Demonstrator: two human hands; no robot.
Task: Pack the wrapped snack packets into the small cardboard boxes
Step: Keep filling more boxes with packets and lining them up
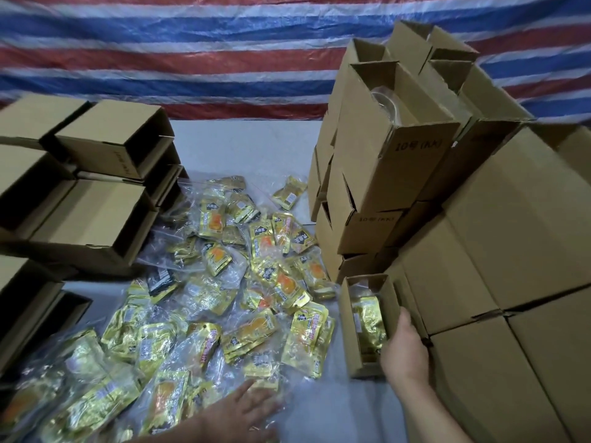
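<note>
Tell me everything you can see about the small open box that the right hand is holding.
The small open box is plain brown corrugated cardboard, long and narrow, with its top open and the end flaps standing up. It sits on the grey table, between the pile of gold packets and the large stacked cartons. Inside lies at least one gold snack packet; it is not full. The right hand grips its right wall, thumb on the inner side.

It looks like a small packing workshop: a striped plastic tarpaulin hangs at twelve o'clock, and stacks of cardboard boxes stand at three o'clock.
</note>
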